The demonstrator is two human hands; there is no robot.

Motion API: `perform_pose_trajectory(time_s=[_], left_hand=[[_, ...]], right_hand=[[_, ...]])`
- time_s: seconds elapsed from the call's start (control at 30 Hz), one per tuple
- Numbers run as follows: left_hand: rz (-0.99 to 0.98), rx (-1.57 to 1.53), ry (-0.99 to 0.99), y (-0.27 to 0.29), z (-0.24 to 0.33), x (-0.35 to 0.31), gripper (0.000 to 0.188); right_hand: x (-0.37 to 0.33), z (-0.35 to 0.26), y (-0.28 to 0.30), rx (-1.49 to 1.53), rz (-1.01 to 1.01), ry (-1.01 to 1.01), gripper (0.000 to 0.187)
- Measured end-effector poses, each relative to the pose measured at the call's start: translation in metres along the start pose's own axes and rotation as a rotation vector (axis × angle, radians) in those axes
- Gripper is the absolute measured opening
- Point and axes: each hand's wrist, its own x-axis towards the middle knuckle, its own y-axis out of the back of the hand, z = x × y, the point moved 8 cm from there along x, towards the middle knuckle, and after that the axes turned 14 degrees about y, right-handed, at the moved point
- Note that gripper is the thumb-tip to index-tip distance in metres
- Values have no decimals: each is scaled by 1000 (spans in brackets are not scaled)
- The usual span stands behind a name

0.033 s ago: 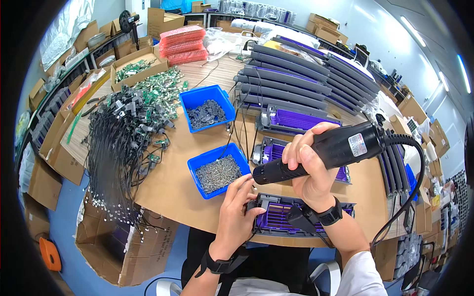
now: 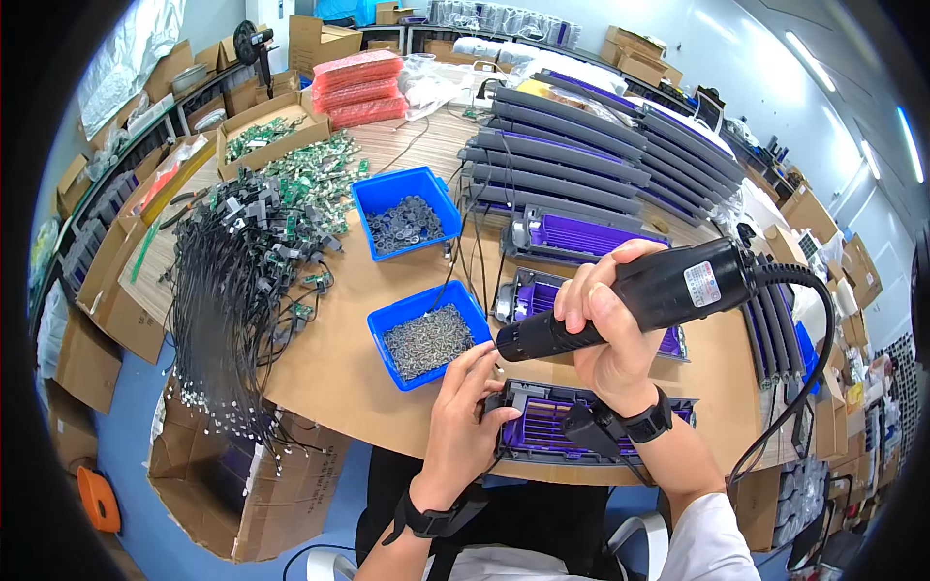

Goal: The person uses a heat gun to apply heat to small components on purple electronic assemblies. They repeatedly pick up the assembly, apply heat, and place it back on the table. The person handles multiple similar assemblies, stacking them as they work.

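My right hand [image 2: 615, 334] is wrapped around a black electric screwdriver [image 2: 668, 288], held slanting with its nose down to the left. My left hand [image 2: 465, 412] has its fingers bent in at the screwdriver's nose; anything small between them is hidden. Its thumb rests at the left end of a grey and purple plastic housing [image 2: 542, 431], which lies on the table's near edge beneath both hands. A black part with a cable [image 2: 588, 429] is over the housing, partly covered by my right wrist. Left of the fingers stands a blue bin of small screws [image 2: 426, 344].
Another blue bin [image 2: 407, 218] holds dark ring-shaped parts. Bundled black cables with circuit boards [image 2: 228, 281] cover the left side. More housings [image 2: 591, 237] and stacked grey panels [image 2: 557, 155] lie behind. The screwdriver's thick cord [image 2: 823, 349] loops down on the right.
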Motion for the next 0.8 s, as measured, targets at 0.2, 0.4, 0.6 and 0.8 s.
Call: perform_pose_trajectory(time_s=[0.2, 0.4, 0.6, 0.8], left_hand=[[-4, -16, -5, 0, -2, 0, 69], [-2, -23, -2, 0, -2, 0, 68], [-1, -21, 6, 0, 0, 0, 68], [1, -13, 1, 0, 0, -1, 69]], right_hand=[[0, 0, 1, -6, 6, -4, 38], [2, -4, 1, -5, 14, 10, 38], [1, -4, 1, -14, -1, -1, 38], [0, -3, 2, -25, 1, -2, 38]])
